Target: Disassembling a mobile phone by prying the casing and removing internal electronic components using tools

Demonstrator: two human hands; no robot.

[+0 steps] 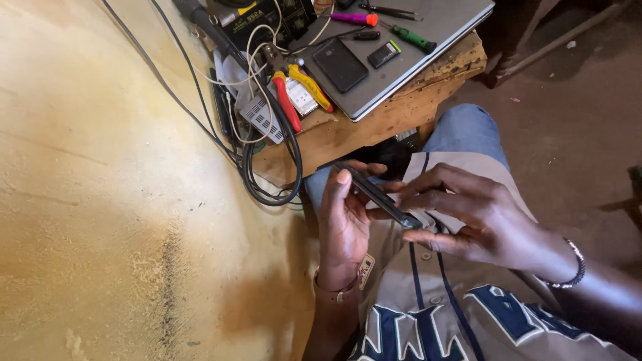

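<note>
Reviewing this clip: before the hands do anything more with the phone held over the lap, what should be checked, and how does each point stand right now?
1. Left hand grips the phone: ok.
2. Right hand supports its lower end: ok.
3. Phone seen edge-on, screen condition: cannot tell.
4. Pliers within reach on the wooden table: ok.
5. Green screwdriver lies on the closed laptop: ok.
6. Tool in either hand: cannot tell.
</note>
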